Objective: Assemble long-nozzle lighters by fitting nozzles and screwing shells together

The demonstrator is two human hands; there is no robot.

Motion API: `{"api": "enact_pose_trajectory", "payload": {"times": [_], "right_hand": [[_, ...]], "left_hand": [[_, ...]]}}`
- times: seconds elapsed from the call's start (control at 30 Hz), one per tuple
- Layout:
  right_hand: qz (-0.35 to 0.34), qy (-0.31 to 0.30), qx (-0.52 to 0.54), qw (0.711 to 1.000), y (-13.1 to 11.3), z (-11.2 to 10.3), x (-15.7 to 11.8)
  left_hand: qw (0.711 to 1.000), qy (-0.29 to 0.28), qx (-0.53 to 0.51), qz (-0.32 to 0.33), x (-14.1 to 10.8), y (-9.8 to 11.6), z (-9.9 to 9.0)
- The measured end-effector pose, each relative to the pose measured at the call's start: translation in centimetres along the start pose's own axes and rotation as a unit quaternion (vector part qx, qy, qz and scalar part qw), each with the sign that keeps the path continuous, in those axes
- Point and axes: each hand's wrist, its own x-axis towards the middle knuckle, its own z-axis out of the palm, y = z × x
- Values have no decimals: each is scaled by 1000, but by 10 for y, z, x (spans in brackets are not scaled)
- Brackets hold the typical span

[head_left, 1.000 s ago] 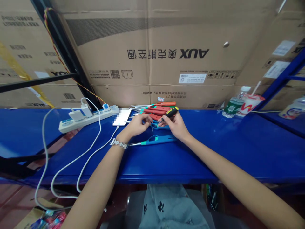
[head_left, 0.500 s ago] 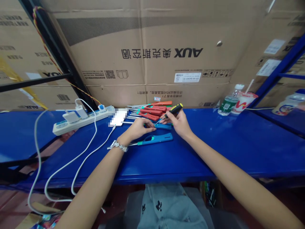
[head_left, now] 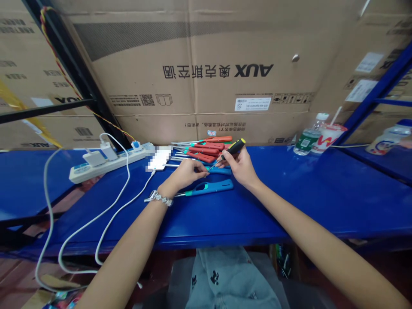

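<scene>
My right hand [head_left: 242,166] grips a black-and-yellow screwdriver [head_left: 236,146], its shaft slanting down and left. The tip meets the front of a blue long-nosed lighter [head_left: 222,171], beside my left fingertips. My left hand [head_left: 187,173] is closed over that lighter, thumb and index finger pressed together; it hides the trigger part, and any small piece at the tip is too tiny to make out. Nearer to me lies another blue lighter [head_left: 214,187], its metal nose passing under my left wrist. Several red lighters [head_left: 210,146] are heaped just behind my hands.
On the blue tabletop [head_left: 283,197], a white phone [head_left: 160,159] on a cable lies left of the heap. A power strip [head_left: 96,167] with chargers is farther left. A water bottle [head_left: 305,139] and a paper cup [head_left: 330,138] stand right. Behind rises a cardboard box [head_left: 206,47].
Both hands stay almost in place, with the screwdriver still at the blue lighter. The whole view has shifted very slightly.
</scene>
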Motion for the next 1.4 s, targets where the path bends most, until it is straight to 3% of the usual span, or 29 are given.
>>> {"api": "enact_pose_trajectory", "payload": {"times": [0.47, 0.7, 0.97, 1.2, 1.4], "right_hand": [[-45, 5, -16, 999, -6, 4, -7], [-56, 62, -65, 994, -12, -12, 0], [-70, 27, -97, 992, -16, -21, -7], [-75, 16, -94, 993, -15, -16, -8], [-71, 5, -93, 993, -13, -13, -9]], "left_hand": [[1000, 16, 21, 10, -3, 9, 5], [999, 41, 3, 17, -4, 16, 18], [986, -54, 133, 80, -7, 28, 32], [991, -65, 105, 45, -5, 12, 16], [993, -62, 88, 37, -5, 10, 17]]}}
